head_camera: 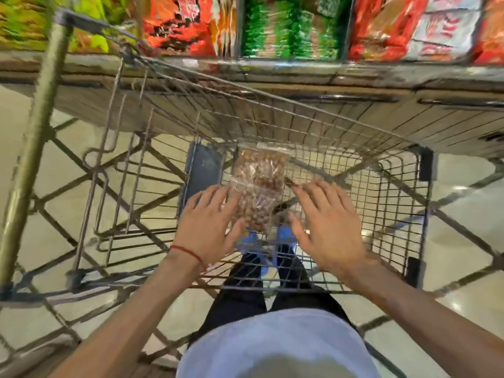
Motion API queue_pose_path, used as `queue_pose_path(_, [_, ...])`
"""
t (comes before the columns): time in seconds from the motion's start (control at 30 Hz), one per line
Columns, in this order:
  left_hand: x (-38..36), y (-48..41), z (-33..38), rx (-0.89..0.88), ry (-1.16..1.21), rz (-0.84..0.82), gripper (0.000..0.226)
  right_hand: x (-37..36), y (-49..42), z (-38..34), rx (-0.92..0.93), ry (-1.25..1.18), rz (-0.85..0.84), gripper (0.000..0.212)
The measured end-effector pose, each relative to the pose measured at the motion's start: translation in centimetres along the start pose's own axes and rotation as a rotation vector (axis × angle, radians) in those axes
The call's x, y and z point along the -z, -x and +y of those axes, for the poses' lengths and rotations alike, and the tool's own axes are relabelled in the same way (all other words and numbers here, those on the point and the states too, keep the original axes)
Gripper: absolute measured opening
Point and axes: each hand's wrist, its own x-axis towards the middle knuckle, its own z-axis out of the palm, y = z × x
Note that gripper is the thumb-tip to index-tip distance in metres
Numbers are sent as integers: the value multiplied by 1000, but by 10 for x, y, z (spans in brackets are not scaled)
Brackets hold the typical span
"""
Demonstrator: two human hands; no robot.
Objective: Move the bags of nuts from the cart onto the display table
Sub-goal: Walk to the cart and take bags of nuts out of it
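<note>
Two clear bags of brown nuts lie overlapping on the bottom grid of the wire cart (395,203): a far bag (263,167) and a near bag (256,208) on top of its lower end. My left hand (210,225), fingers spread, rests against the near bag's left edge, with the thumb under its lower corner. My right hand (324,227) hovers open just right of the bags, not touching them. The display table (272,75) runs along the top, beyond the cart's far side.
Colourful snack packets, red (177,25), green (289,31) and orange-white (409,25), fill the table's top. The cart's handle bar (35,137) slants down the left side. Its folded child-seat wires stand left of the basket. Shiny tiled floor surrounds the cart.
</note>
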Motion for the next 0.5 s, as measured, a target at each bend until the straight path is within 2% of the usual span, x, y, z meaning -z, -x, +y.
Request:
queue_pose_path(0.17, [-44,-44,-17,-63,-5,-40,59,-47,-10,-9,-64,36,-44,57])
queue_pose_path(0.3, [-84,-74,-30,-126,-30,-95,54,-89,-16,-14,-118,-35,-77,57])
queue_pose_path(0.5, [-131,-88,-42,-229,-39,-115,58,-157,-48,-20,-295,-279,-353,64])
